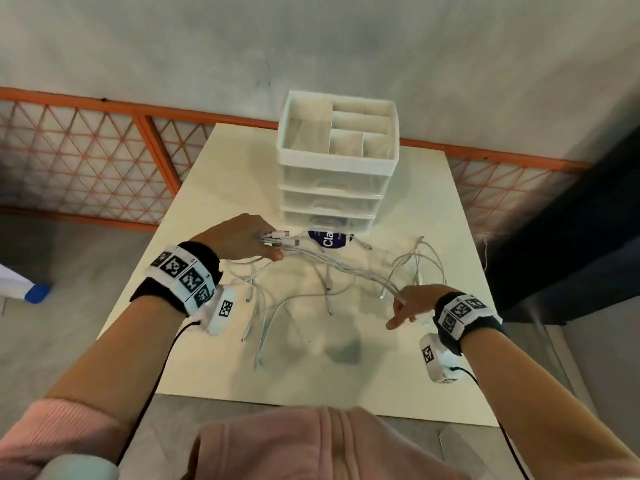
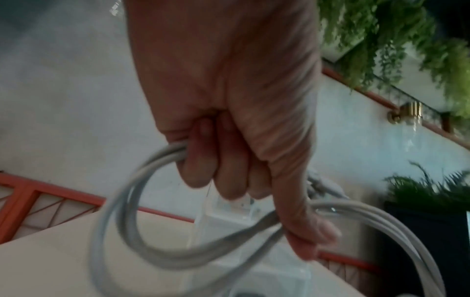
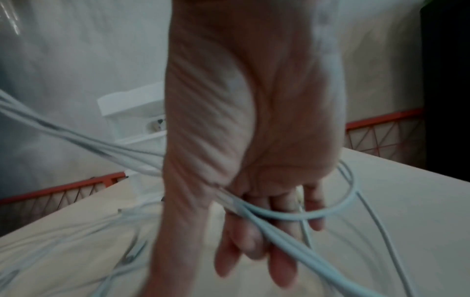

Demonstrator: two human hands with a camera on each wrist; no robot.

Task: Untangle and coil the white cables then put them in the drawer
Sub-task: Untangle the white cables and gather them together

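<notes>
My left hand [image 1: 239,237] gripped a bundle of white cables [image 1: 341,268], plug ends pointing toward the drawer unit [image 1: 334,188]. The bundle ran across the table [image 1: 221,181], left to right, into my right hand [image 1: 412,303], fingers loosely extended beneath the strands. Loose ends sprawled between.
</notes>
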